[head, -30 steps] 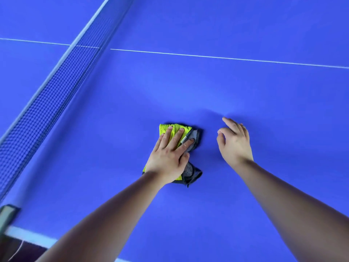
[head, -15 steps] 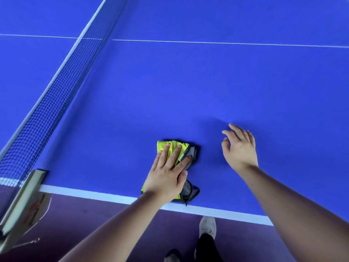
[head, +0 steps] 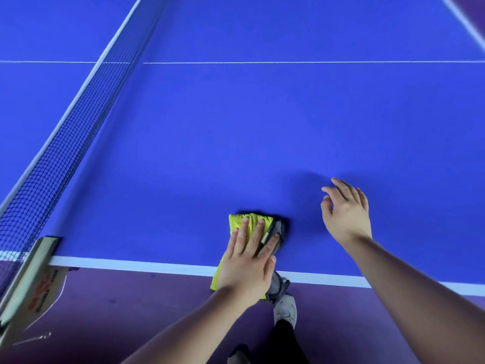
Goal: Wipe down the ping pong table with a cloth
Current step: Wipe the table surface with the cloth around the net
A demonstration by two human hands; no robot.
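Left fingers [head: 242, 233] flat on cloth [head: 236, 222]

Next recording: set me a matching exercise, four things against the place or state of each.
Things: 1 left hand; 2 right hand; 3 cloth; 4 net.
States: A stretched across the table; B holds nothing, fingers loose; C pressed flat on the cloth; D overhangs the table's near white edge.
Pairs: 1-C; 2-B; 3-D; 4-A.

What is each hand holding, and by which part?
Nothing is gripped. The left hand presses flat on top of the folded yellow and grey cloth at the near edge of the blue table; the right hand is empty.
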